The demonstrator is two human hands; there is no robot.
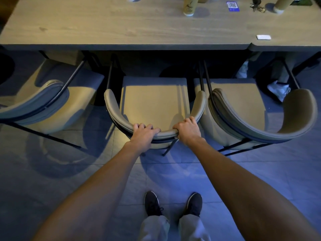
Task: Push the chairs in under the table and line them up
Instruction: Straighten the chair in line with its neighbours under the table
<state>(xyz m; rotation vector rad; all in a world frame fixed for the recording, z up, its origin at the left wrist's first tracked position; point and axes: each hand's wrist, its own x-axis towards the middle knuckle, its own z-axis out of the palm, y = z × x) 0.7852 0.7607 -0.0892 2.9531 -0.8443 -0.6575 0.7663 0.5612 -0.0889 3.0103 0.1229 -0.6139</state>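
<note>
Beige-upholstered left chair (43, 100) with thin black metal frame, well left of the gripping fingers, angled clockwise, seat front tucked partly under the wooden table (107, 26). Left hand (143, 135) clamped on curved backrest of middle chair (154, 101), fingers (142, 126) curled over the top rail, thumb along the near face. Seat of middle chair straight ahead of the fingertips, squared to table edge, front only just short of that edge, not under it. Right hand (187, 130) gripping same backrest rail just right of centre, fingers (190, 120) wrapped over the top, thumb hooked over the rail toward the left hand. Bare stretch of rail between the two hands. Right chair (243, 108) just beside right-hand knuckles, armrest touching or nearly touching middle chair's armrest, turned counter-clockwise, pulled out about level with middle chair. Far beyond the fingertips on tabletop: paper cup (190, 6), blue QR card (233, 6), keys (257, 5), small white block (263, 37). Below the wrists: dark shoes (152, 203), light trousers, grey tiled floor (52, 171).
</note>
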